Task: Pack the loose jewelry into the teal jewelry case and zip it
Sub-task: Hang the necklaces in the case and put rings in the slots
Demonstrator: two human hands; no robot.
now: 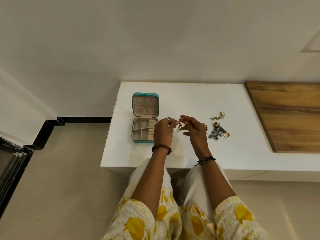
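The teal jewelry case lies open on the white table, its beige lid propped up at the back and its divided tray showing in front. Just right of the tray, my left hand and my right hand meet above the table. Both pinch a small gold dangling earring between their fingertips. A pile of loose jewelry lies right of my right hand: blue-grey flower pieces, a gold ring, and gold winged earrings farther back.
A wooden board covers the right part of the table surface. The table's left edge drops to a tiled floor. A wall stands directly behind the table. My legs sit under the table's front edge.
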